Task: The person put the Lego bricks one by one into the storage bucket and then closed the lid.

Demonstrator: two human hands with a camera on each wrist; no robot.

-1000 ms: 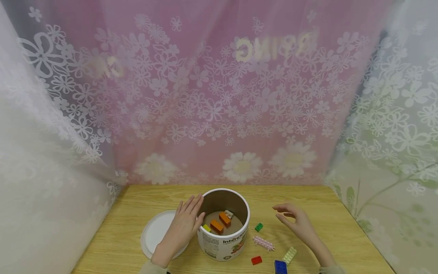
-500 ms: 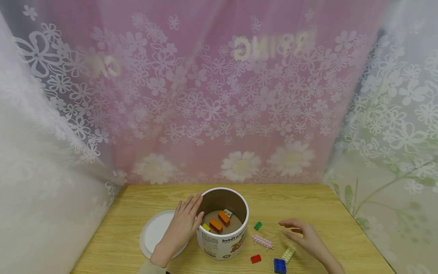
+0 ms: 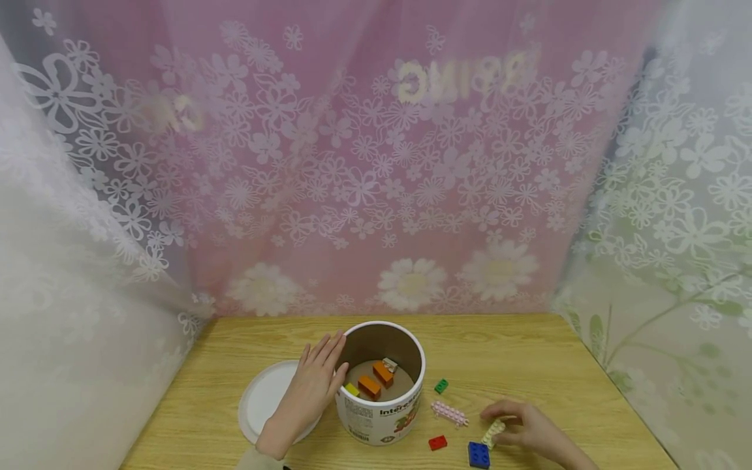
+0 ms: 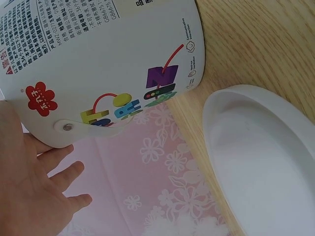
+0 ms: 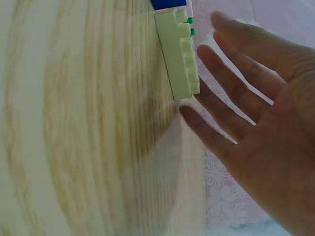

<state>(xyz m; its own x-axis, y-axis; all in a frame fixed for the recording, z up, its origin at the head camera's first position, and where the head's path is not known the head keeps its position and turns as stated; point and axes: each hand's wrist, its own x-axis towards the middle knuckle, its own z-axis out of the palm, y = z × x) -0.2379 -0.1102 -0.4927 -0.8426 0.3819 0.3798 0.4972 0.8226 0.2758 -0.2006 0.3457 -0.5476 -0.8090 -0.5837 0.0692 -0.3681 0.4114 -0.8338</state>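
Observation:
A white round bucket (image 3: 378, 418) with printed sides stands upright on the table. Resting against its left rim is my left hand (image 3: 314, 385), fingers straight and slightly spread; the left wrist view shows them by the bucket's wall. In the bucket lie two orange bricks (image 3: 369, 387), a yellow brick (image 3: 352, 390) and a whitish piece (image 3: 390, 365). My right hand (image 3: 525, 427) reaches low over a pale yellow brick (image 3: 491, 433), thumb and fingers loosely bent on either side of it. In the right wrist view, the fingers hover apart beside this brick's studs.
A blue brick (image 3: 478, 455) lies against the pale yellow one's near end. A red brick (image 3: 437, 443), a pink studded strip (image 3: 449, 413) and a green brick (image 3: 441, 386) lie right of the bucket. Left of it is a white lid (image 3: 258, 405). Flowered curtains (image 3: 376, 196) surround the table.
My right hand has come down and toward the near side, from above the table to the pale yellow brick. The left hand stays at the bucket's rim. The view has shifted slightly.

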